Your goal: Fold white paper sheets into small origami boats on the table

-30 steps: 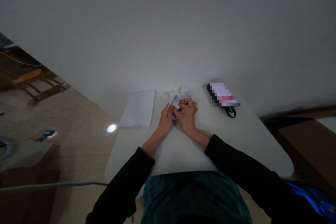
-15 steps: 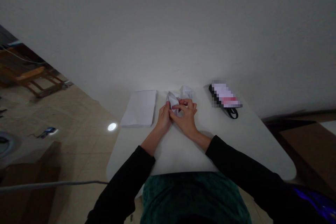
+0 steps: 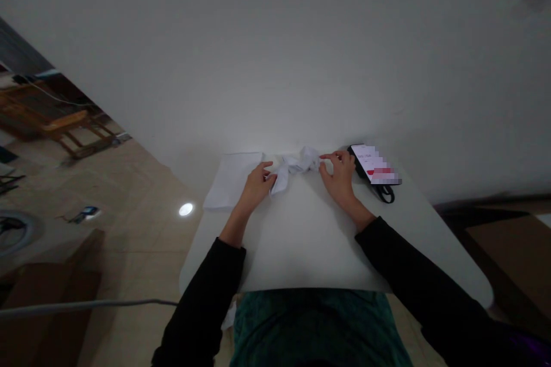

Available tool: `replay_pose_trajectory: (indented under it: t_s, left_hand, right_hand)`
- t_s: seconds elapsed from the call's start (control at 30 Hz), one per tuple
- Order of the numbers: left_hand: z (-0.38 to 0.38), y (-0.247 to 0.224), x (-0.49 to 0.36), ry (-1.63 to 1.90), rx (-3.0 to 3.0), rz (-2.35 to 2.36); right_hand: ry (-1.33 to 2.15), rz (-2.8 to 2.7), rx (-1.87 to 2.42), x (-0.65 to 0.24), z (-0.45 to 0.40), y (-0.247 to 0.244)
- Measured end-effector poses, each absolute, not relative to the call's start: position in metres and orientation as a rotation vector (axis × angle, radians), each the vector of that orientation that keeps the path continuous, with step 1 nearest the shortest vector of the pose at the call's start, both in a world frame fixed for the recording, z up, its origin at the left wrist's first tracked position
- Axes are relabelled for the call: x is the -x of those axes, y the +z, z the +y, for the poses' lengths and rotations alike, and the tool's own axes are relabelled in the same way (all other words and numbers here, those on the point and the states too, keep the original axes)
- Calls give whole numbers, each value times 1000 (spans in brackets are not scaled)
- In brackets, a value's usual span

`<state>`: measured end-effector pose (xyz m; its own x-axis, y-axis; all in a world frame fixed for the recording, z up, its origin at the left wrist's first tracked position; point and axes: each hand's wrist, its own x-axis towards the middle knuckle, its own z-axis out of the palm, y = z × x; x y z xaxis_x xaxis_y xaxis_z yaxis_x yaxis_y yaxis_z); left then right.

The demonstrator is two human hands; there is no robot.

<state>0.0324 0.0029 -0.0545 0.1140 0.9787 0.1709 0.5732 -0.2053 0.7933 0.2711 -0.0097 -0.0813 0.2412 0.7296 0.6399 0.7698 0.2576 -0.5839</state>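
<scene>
Several folded or crumpled white papers lie in a row against the wall: one piece (image 3: 280, 179) stands nearest my left hand, and a bunched piece (image 3: 309, 159) is at the row's right end. My left hand (image 3: 258, 182), fingers apart, has its fingertips at the near-left piece; whether they touch it I cannot tell. My right hand (image 3: 340, 176) is curved with thumb and fingers apart, just right of the bunched piece. A stack of white paper sheets (image 3: 232, 175) lies left of the papers, partly behind my left hand.
A phone (image 3: 372, 163) with a lit screen and a black strap (image 3: 385, 193) lies right of my right hand. The white table (image 3: 297, 252) meets the wall (image 3: 275, 57) at the back. Wooden furniture (image 3: 64, 123) stands on the floor at left; a brown box (image 3: 512, 252) is at right.
My hands were together on a folded paper; they have let go and moved apart, left and right. That paper now lies on the table with the others. The view has shifted slightly.
</scene>
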Motion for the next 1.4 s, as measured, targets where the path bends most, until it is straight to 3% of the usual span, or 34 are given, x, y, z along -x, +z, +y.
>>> replay_pose_trajectory:
  t_s: [0.17, 0.3, 0.9, 1.2, 1.4]
  left_hand:
    - [2, -56, -31, 951, -1871, 1603]
    - [-23, -45, -35, 1049, -2282, 1656]
    - [-52, -57, -51, 444, -2814, 1784]
    - [-40, -65, -64, 448, -2796, 1798]
    - [-32, -68, -73, 628, -2705, 1835]
  right_hand:
    - [-22, -1741, 1430, -277, -4, -91]
    - [30, -1916, 1365, -276, -3, -94]
    - [-111, -2030, 1214, -271, 2, -94]
    - [6, -2027, 1092, -256, -14, -82]
    - [13, -1906, 1313, -278, -12, -78]
